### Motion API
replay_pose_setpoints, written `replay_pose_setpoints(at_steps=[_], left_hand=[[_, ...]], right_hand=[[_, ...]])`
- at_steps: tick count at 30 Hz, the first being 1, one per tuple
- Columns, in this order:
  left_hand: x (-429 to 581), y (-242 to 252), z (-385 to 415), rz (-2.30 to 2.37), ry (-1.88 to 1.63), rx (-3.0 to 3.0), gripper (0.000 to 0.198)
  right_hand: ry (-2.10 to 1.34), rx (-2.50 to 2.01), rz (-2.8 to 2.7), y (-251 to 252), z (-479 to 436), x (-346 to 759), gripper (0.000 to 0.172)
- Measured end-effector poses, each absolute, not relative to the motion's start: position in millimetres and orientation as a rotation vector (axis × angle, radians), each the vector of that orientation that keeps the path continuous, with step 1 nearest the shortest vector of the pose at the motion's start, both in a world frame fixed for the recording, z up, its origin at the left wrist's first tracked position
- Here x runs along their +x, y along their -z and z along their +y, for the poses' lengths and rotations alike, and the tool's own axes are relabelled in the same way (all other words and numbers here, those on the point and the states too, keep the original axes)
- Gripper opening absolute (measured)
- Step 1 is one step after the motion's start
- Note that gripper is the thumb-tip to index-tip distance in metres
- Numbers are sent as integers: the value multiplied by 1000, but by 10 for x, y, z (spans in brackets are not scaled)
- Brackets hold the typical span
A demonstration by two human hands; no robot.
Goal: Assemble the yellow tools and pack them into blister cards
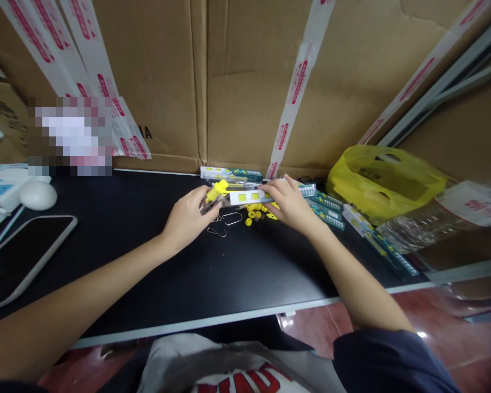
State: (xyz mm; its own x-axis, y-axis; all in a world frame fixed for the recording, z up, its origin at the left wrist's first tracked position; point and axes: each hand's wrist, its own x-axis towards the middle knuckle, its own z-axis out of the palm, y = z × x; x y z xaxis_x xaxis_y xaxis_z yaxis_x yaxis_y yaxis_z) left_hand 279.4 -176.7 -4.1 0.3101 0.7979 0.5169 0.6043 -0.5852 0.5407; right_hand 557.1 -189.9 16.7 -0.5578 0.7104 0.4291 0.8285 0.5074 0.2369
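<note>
In the middle of the table my left hand [192,214] is closed around a yellow plastic piece [217,189] with thin metal parts beside it. My right hand [288,202] grips a long narrow package [245,197], white with yellow pictures on the end facing my left hand. The left end of the package is close to the yellow piece; whether they touch I cannot tell. Below the package lie several small yellow plastic parts [249,221] and bent metal wires [233,219]. Behind my hands rests another printed package [231,173], white and green.
More green packages [327,213] lie right of my right hand, with another package [382,240] nearer the edge. A yellow plastic bag [352,185] and a clear plastic bottle [417,226] stand far right. At left are a phone [28,256] and white device [38,195]. Cardboard boxes [245,82] wall the back.
</note>
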Motion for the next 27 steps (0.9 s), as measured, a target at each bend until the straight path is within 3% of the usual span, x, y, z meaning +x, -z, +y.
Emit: replay_pose_setpoints(at_steps=[7,15,20,27], left_hand=[[2786,102,-1724,1168,-1139,2248,16],[2799,129,-1742,1053,-1318,2212,18],[2816,94,-1772,960,-1254,2257,22],[2827,132,-1770,911,-1208,2095,50]], right_hand=[[378,-1167,-2528,-216,-2036,5407,34],[178,-1325,-2470,-235,-2092,5387,34],[27,-1398,-2442,-262,-2118,5390,38],[-29,-1348,-2455,-291,-2123,5391,38]])
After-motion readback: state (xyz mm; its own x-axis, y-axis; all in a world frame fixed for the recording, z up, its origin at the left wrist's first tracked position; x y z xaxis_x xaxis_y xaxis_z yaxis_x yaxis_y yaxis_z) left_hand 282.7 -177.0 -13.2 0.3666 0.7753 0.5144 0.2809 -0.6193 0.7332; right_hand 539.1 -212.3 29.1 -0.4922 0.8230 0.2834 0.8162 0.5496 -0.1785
